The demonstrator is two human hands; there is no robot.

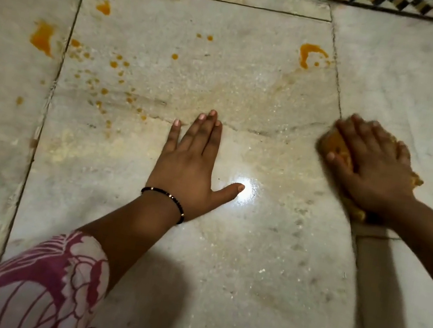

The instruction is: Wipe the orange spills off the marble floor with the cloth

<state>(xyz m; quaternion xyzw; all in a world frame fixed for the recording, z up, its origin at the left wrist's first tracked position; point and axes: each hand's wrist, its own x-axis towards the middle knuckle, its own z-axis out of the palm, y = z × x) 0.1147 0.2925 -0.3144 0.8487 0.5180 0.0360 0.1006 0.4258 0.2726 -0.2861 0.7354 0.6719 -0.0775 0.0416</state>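
Floral sleeve nearest, left hand flat on marble floor with fingers straight, right hand pressing orange-stained cloth at right, orange spills upper left and far right.

Marble floor: orange spills left, cloth right.

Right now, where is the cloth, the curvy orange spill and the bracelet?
cloth [337, 150]: head view, orange part showing beside the right hand's thumb.
curvy orange spill [305, 55]: head view, its thick left bend.
bracelet [166, 193]: head view, beads across the left wrist.
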